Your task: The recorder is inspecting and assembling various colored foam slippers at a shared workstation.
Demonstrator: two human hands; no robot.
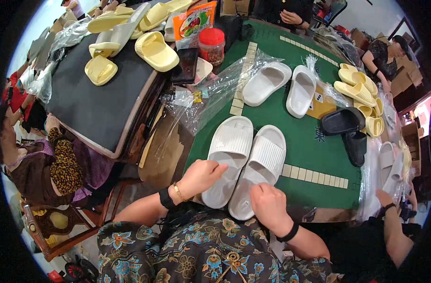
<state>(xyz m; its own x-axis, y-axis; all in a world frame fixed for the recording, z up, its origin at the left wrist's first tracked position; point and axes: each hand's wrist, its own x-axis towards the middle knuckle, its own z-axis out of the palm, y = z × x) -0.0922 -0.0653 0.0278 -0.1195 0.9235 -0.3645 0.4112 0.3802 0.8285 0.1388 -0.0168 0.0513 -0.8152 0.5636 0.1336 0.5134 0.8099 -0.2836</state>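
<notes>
A pair of white ribbed slide slippers lies side by side on the green mat, heels toward me: a left slipper and a right slipper. Over the heel part of the left slipper is my left hand, its fingers curled in and its thumb side toward the slipper. My right hand is closed beside the heel of the right slipper, fingers bent together. Whatever either hand may pinch is too small or hidden to make out. Farther off sit two more white slippers, angled apart.
Black slippers and yellow slippers lie to the right. Rows of mahjong tiles border the mat. Clear plastic wrap spreads at left, below a red-lidded jar. A dark side table bears more yellow slippers. People work around.
</notes>
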